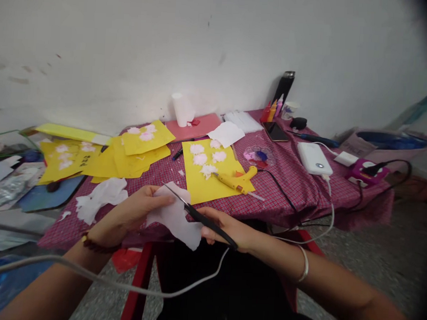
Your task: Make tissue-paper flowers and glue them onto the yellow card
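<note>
While the dark marks on the far-left yellow sheet [70, 158] are too small for us to read, the rest is plain enough. Our left hand [135, 208] is closed on a piece of white paper [176, 220], thumb on top and fingers beneath, pinching its left edge. The paper is thin, soft and crumpled, with an uneven outline and a flap hanging down at its near right corner. We hold it in the air just off the near edge of the table, above our lap.

Our right hand [227, 227] is wrapped round the black handles of the scissors [196, 215]. Their slim blades point far and left across the paper and look nearly together.

Beyond, on the red checked cloth [291, 183], lies a yellow card [205, 186] bearing white and pink tufts, with a yellow glue gun [237, 179] resting on its right side. Further right sits a white power bank [313, 158] with a lit dot, and beyond it a dark phone [275, 131]. Torn white scraps [100, 197] lie just left of our left hand.
</note>
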Demonstrator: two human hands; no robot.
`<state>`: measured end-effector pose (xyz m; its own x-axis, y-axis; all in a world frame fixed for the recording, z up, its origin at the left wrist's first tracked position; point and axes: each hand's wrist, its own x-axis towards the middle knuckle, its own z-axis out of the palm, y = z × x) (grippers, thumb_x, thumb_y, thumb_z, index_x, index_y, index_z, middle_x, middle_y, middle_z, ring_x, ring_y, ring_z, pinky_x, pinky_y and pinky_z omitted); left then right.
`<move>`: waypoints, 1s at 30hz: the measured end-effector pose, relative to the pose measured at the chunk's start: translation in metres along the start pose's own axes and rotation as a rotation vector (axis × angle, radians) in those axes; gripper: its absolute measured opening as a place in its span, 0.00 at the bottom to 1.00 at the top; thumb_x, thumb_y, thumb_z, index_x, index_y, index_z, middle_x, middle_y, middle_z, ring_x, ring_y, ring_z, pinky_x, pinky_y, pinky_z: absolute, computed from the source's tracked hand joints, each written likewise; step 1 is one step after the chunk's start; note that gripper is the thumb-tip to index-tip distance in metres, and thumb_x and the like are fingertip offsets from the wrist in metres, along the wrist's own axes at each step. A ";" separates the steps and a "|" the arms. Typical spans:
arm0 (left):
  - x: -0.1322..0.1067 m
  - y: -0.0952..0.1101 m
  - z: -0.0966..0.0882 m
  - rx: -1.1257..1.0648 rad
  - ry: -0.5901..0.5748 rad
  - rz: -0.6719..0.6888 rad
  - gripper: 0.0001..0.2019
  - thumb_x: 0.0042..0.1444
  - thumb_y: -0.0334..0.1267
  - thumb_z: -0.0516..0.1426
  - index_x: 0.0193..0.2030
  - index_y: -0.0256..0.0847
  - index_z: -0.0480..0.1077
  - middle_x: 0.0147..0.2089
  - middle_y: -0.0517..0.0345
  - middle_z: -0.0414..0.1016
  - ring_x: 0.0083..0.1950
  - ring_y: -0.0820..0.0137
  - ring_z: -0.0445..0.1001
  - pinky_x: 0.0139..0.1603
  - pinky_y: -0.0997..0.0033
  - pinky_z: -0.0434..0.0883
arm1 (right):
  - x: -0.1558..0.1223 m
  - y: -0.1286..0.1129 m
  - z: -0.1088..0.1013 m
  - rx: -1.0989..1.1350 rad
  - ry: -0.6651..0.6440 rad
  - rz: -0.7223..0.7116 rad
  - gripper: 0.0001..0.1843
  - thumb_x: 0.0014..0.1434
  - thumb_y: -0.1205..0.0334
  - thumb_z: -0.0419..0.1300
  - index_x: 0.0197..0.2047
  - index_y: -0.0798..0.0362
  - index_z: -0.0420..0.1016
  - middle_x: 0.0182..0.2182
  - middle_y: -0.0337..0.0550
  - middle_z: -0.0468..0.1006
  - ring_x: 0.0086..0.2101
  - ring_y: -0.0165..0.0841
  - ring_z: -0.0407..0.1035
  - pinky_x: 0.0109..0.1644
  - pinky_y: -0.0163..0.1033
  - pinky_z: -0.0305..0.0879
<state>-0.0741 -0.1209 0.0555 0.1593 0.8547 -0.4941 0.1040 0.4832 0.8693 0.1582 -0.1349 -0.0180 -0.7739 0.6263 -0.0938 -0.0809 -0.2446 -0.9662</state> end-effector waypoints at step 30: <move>-0.010 -0.004 -0.062 -0.327 0.295 0.280 0.17 0.45 0.28 0.67 0.45 0.35 0.76 0.42 0.52 0.82 0.36 0.66 0.80 0.40 0.71 0.78 | 0.011 -0.016 -0.036 0.218 -0.097 0.068 0.39 0.49 0.40 0.68 0.54 0.56 0.63 0.37 0.43 0.74 0.38 0.30 0.72 0.42 0.36 0.66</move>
<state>-0.1366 -0.1197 0.0577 -0.1515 0.9541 -0.2584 -0.2229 0.2217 0.9493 0.1731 -0.0974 -0.0119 -0.8381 0.5315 -0.1227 -0.1521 -0.4437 -0.8832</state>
